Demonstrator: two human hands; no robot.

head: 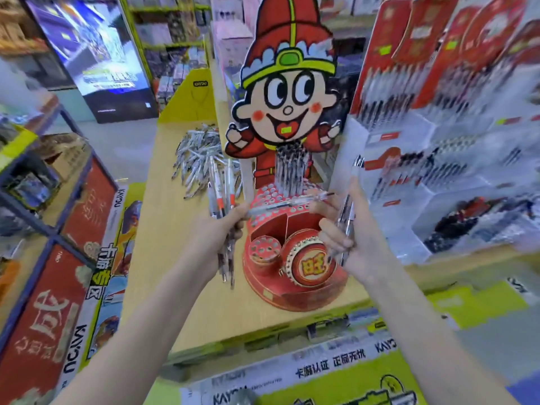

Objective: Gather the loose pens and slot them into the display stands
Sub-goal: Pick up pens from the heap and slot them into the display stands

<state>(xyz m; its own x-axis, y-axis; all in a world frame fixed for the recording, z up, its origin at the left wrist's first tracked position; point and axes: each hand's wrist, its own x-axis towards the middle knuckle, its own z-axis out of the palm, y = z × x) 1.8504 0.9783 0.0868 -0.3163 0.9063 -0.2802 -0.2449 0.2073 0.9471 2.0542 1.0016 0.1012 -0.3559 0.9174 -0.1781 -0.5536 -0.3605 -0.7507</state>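
A red round display stand (292, 258) with a cartoon-figure backboard sits on the wooden shelf top. Its upper tier of holes holds a cluster of upright pens (292, 168) at the back. My left hand (217, 232) is shut on a bundle of clear pens (220, 194) with orange bands, just left of the stand. One pen (289, 203) lies sideways across the stand's top, from my left fingers toward my right thumb. My right hand (347, 238) grips two or three pens (347, 217) upright at the stand's right side.
A heap of loose pens (198, 153) lies on the wooden shelf top (163, 229) behind my left hand. White tiered racks of pens (438, 171) stand at the right. Red boxed goods (58, 273) fill the shelf at the left. A yellow divider (193, 97) stands behind.
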